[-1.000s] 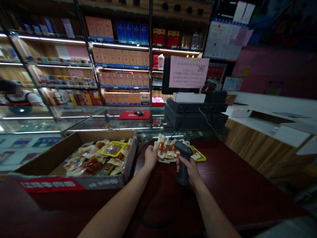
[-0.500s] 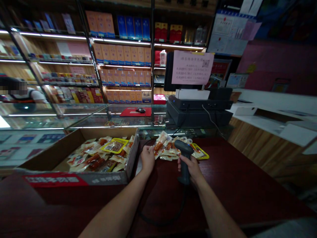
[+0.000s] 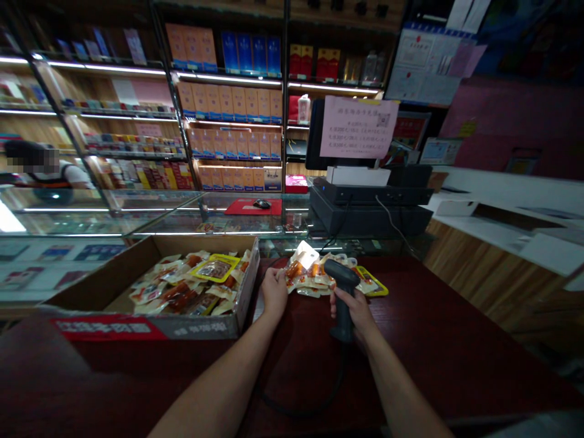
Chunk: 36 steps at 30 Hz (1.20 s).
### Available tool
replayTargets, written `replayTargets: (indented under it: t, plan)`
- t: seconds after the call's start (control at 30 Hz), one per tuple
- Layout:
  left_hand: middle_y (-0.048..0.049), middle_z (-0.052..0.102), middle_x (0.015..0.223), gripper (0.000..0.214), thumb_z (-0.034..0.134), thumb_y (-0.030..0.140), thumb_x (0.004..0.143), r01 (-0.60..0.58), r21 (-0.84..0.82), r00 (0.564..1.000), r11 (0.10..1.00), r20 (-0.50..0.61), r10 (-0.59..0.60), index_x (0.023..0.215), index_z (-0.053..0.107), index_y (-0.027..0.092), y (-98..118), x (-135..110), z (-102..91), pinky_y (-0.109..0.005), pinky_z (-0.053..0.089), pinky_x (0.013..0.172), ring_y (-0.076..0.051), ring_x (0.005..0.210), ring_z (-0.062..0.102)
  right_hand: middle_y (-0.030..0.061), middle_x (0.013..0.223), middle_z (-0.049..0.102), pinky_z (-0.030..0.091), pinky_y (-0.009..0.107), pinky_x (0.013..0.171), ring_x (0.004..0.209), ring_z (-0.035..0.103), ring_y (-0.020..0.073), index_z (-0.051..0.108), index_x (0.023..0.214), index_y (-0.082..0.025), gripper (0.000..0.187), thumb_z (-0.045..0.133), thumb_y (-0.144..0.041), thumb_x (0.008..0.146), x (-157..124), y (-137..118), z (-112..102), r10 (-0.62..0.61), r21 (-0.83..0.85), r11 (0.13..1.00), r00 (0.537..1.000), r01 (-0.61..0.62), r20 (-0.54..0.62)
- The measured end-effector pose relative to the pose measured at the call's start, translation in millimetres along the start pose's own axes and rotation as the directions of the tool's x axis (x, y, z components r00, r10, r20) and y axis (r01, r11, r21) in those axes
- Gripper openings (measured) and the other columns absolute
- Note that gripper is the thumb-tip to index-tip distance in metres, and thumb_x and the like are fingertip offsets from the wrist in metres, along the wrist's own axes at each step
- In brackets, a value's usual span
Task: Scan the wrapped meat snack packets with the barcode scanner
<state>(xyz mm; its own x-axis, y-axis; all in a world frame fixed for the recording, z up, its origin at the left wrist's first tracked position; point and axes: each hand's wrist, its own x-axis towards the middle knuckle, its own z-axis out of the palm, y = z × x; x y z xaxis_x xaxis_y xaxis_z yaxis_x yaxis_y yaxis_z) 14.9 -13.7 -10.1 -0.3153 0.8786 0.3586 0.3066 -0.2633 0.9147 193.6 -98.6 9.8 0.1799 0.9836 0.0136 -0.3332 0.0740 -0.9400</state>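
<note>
My right hand (image 3: 353, 310) is wrapped round the grip of a black barcode scanner (image 3: 341, 283), whose head points at a pile of snack packets (image 3: 314, 277) on the dark red counter (image 3: 433, 340). My left hand (image 3: 274, 291) pinches one packet (image 3: 298, 263) at the pile's left edge and tips it upward. The scanner's cable (image 3: 301, 404) loops back toward me. A yellow-rimmed packet (image 3: 376, 286) lies at the right of the pile.
An open cardboard box (image 3: 137, 267) with several snack packets stands to the left. Behind are a glass display case (image 3: 137, 216), a register with monitor and pink notice (image 3: 358, 128), and stocked shelves. Another person (image 3: 41, 170) is at far left.
My left hand lowered the bunch of packets onto the counter and now tips up a single packet. The right hand with the scanner has hardly moved.
</note>
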Motion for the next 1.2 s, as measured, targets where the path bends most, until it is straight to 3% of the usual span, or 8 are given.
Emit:
replayTargets:
  t: [0.23, 0.4, 0.5, 0.67, 0.8, 0.93, 1.03, 1.2]
  plan:
    - [-0.0019, 0.059, 0.064, 0.017, 0.053, 0.034, 0.073, -0.031, -0.083, 0.999, 0.996, -0.037, 0.028, 0.069, 0.054, 0.018, 42.8, 1.2, -13.7, -0.026, 0.043, 0.06, -0.016, 0.063, 0.056, -0.0027, 0.055, 0.062, 0.048, 0.022, 0.037, 0.04, 0.054, 0.0109, 0.061, 0.081, -0.017, 0.028, 0.072, -0.037, 0.064, -8.9, -7.2, 10.5, 0.015, 0.045, 0.999, 1.0, -0.015, -0.002]
    - [-0.0007, 0.059, 0.061, 0.022, 0.057, 0.038, 0.07, -0.02, -0.225, 0.996, 0.974, -0.093, -0.001, 0.071, 0.053, 0.016, 69.6, 13.8, -56.7, -0.025, 0.042, 0.054, -0.014, 0.057, 0.056, -0.0024, 0.055, 0.062, 0.048, 0.023, 0.038, 0.041, 0.054, 0.0112, 0.062, 0.08, -0.017, 0.028, 0.072, -0.037, 0.064, -19.5, -19.9, 39.3, 0.048, -0.003, 0.999, 0.988, -0.048, 0.146]
    - [-0.001, 0.06, 0.062, 0.027, 0.058, 0.042, 0.069, -0.017, -0.234, 0.986, 0.972, -0.165, -0.023, 0.073, 0.053, 0.016, 66.3, 25.8, -98.0, -0.025, 0.043, 0.054, -0.015, 0.058, 0.056, -0.0022, 0.054, 0.061, 0.048, 0.023, 0.038, 0.04, 0.054, 0.0107, 0.061, 0.074, -0.016, 0.027, 0.071, -0.038, 0.063, -23.6, -23.4, 64.7, 0.071, -0.032, 0.997, 0.969, -0.065, 0.239]
    - [-0.0045, 0.063, 0.075, 0.023, 0.054, 0.039, 0.071, -0.02, 0.038, 0.932, 0.999, -0.362, 0.032, 0.075, 0.055, 0.016, 45.0, 42.6, -168.0, -0.029, 0.047, 0.067, -0.018, 0.072, 0.059, -0.0028, 0.053, 0.061, 0.046, 0.022, 0.036, 0.039, 0.055, 0.0113, 0.06, 0.081, -0.015, 0.031, 0.07, -0.038, 0.063, -25.2, -19.3, 112.2, 0.114, -0.048, 0.993, 0.914, -0.104, 0.39]
    - [-0.0077, 0.061, 0.094, 0.03, 0.056, 0.031, 0.07, 0.013, 0.216, 0.907, 0.976, -0.413, 0.079, 0.096, 0.054, 0.016, 31.4, 45.3, -198.4, -0.036, 0.047, 0.081, -0.021, 0.088, 0.059, -0.0028, 0.051, 0.06, 0.046, 0.021, 0.036, 0.038, 0.054, 0.0108, 0.061, 0.079, -0.014, 0.028, 0.068, -0.037, 0.064, -28.4, -13.6, 144.0, 0.116, -0.057, 0.993, 0.868, -0.101, 0.483]
    - [-0.0155, 0.047, 0.125, 0.044, 0.054, 0.021, 0.073, -0.161, 0.386, 0.865, 0.908, -0.389, 0.319, 0.116, 0.045, 0.014, 33.8, 35.8, -201.1, -0.044, 0.03, 0.104, -0.026, 0.123, 0.04, -0.0031, 0.05, 0.06, 0.045, 0.021, 0.036, 0.037, 0.054, 0.0106, 0.061, 0.08, -0.014, 0.027, 0.067, -0.035, 0.064, -34.4, -7.9, 160.7, 0.147, -0.077, 0.989, 0.849, -0.126, 0.507]
    - [-0.0149, 0.038, 0.135, 0.039, 0.049, 0.023, 0.079, -0.315, 0.354, 0.816, 0.881, -0.373, 0.442, 0.117, 0.045, 0.016, 46.3, 22.4, -185.5, -0.042, 0.026, 0.107, -0.024, 0.13, 0.031, -0.0032, 0.05, 0.06, 0.045, 0.021, 0.036, 0.037, 0.054, 0.0102, 0.061, 0.08, -0.014, 0.026, 0.067, -0.034, 0.064, -36.5, -4.3, 158.7, 0.159, -0.08, 0.987, 0.861, -0.137, 0.483]
    - [-0.012, 0.053, 0.121, 0.026, 0.039, 0.024, 0.085, -0.382, 0.016, 0.915, 0.924, -0.134, 0.381, 0.109, 0.049, 0.018, 58.6, 3.3, -121.9, -0.032, 0.043, 0.091, -0.019, 0.111, 0.052, -0.0028, 0.053, 0.061, 0.045, 0.021, 0.035, 0.038, 0.054, 0.0107, 0.06, 0.082, -0.014, 0.03, 0.068, -0.037, 0.064, -27.7, -4.8, 121.6, 0.131, -0.071, 0.991, 0.925, -0.114, 0.356]
